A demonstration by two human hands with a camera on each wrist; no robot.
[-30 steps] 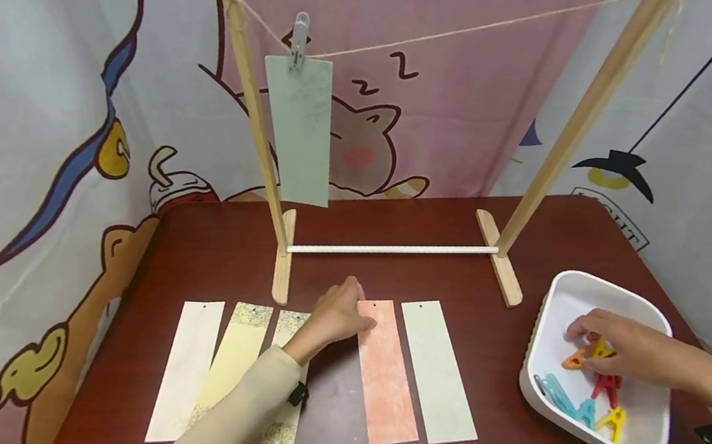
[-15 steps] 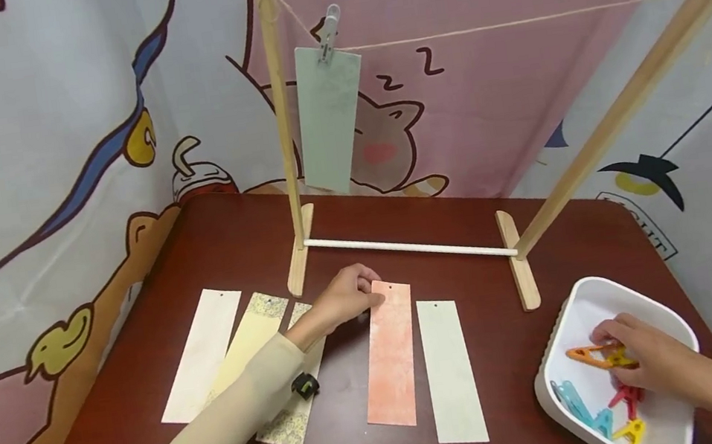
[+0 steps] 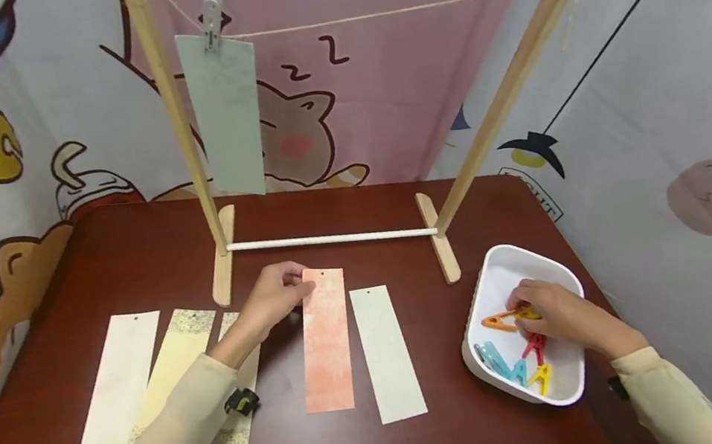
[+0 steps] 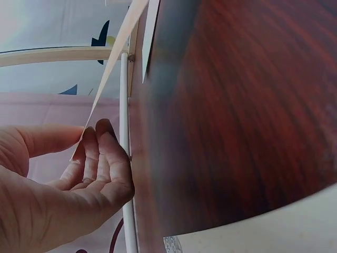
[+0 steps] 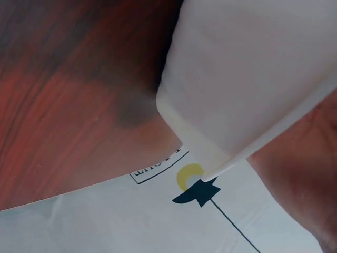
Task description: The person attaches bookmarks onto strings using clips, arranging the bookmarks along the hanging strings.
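In the head view my left hand pinches the upper left edge of a salmon-pink paper strip, thumb in front and fingers behind. The strip's thin edge runs up from between thumb and fingers in the left wrist view. My right hand is inside a white bin, its curled fingers at an orange clothespin and a yellow one. Its fingertips are partly hidden; the orange clothespin juts out to their left. The right wrist view shows mainly the bin's outer wall.
A pale green strip hangs from a string by a clear clip, between wooden posts. A whitish strip lies right of the pink one; several others lie left. Blue, red and yellow clothespins lie in the bin.
My left hand has raised the top of the pink strip from the table. My right fingers have closed in on the orange clothespin, which has turned. The head view has shifted.
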